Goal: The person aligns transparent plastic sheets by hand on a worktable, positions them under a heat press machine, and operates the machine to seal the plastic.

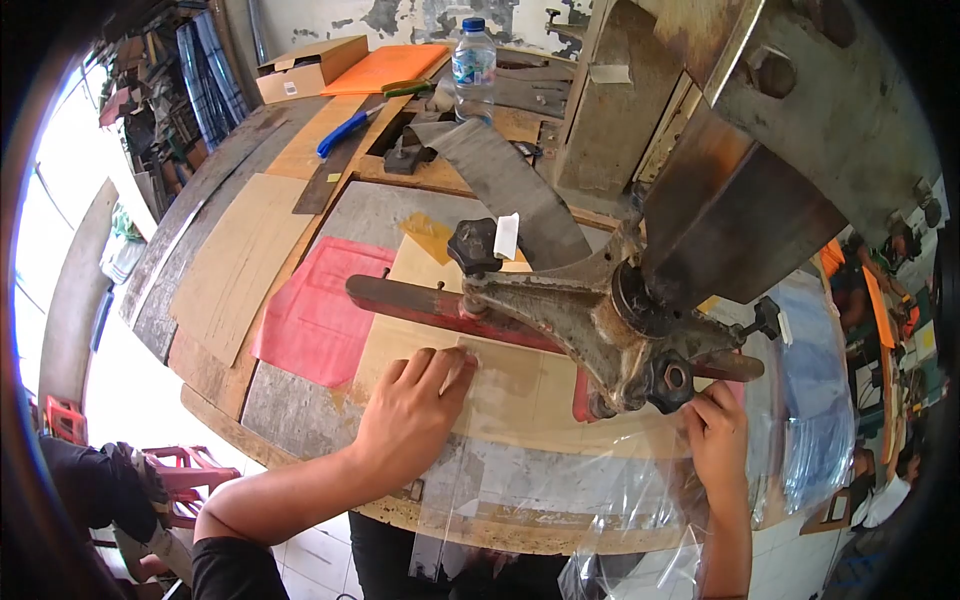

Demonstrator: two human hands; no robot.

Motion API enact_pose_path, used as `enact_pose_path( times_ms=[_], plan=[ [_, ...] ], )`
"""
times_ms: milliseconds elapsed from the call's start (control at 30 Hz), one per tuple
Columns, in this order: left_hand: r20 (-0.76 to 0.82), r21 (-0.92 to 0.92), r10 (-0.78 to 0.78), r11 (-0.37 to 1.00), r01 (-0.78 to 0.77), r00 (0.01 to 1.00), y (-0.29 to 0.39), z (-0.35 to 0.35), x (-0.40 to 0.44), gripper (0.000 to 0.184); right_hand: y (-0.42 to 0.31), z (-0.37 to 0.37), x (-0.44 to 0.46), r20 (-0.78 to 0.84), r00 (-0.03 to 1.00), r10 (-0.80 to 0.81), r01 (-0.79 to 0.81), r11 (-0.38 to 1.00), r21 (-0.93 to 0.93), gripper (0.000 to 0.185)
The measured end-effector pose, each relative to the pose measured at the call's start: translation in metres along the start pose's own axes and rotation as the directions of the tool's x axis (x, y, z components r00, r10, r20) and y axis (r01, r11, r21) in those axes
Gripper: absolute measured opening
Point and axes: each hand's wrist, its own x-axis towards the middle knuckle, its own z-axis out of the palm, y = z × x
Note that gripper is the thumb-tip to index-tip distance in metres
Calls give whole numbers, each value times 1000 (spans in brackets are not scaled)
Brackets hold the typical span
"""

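A clear plastic sheet (560,470) stretches between my hands, over the tan board (500,385) and down past the table's front edge. My left hand (412,400) is closed, its fingertips pinching the sheet's left part just in front of the machine's long bar (430,302). On the other side, my right hand (718,435) grips the sheet's right edge, close to the black knob (672,381) of the press head (600,320). Parts of the sheet under the press are hard to see. A pink sheet (325,310) lies left of the board.
A stack of clear plastic sheets (815,400) lies at the right. Toward the back are a water bottle (474,70), a blue-handled cutter (345,133), green-handled pliers (408,88) and a cardboard box (310,70). The press column (740,215) rises over the table. Other people are at far right.
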Motion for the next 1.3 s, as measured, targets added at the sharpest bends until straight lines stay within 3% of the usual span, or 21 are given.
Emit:
enact_pose_path(
  times_ms=[433, 500, 600, 733, 1000, 1067, 1100, 1167, 1200, 1267, 1300],
  plan=[
    [-73, 34, 10, 999, -7, 997, 1, 4, 0, 41, 5, 0, -4, -50, 998, -49, 44, 993, -105, 20],
    [-83, 34, 15, 999, -13, 996, 1, 4, 0, 41, 13, 2, -6, -79, 988, -132, 123, 986, -114, 25],
    [-72, 46, 16, 999, -12, 997, 0, 7, -1, 39, 8, -3, -8, -25, 998, -55, 52, 992, -113, 23],
    [-109, 72, 34, 997, -26, 993, -1, 10, -3, 36, 12, -3, -11, -52, 995, -87, 78, 985, -154, 22],
    [-163, 185, 110, 980, -79, 981, 1, 14, -7, 38, 17, -5, -17, 3, 996, -92, 92, 995, -41, 27],
    [-52, 169, 90, 982, -80, 995, 0, 10, -8, 36, 18, -9, -17, 19, 995, -93, 94, 996, -13, 28],
    [-68, 172, 92, 982, -79, 993, -2, 11, -8, 36, 21, -11, -17, 48, 996, -74, 73, 997, 21, 28],
    [-63, 80, 57, 995, -52, 996, -4, 16, -14, 36, 29, -10, -21, 75, 996, -57, 54, 997, 51, 28],
    [-72, 82, 60, 995, -54, 996, -5, 15, -18, 36, 33, -10, -23, 52, 996, -77, 68, 985, 160, 28],
    [-131, -141, 15, 989, -34, 991, -7, 13, -32, 36, 40, -13, -35, 30, 995, -90, 79, 961, 266, 28],
    [-133, -142, 15, 989, -34, 991, -8, 12, -41, 36, 40, -17, -41, 65, 998, -21, 1, 955, 297, 27]
  ],
)
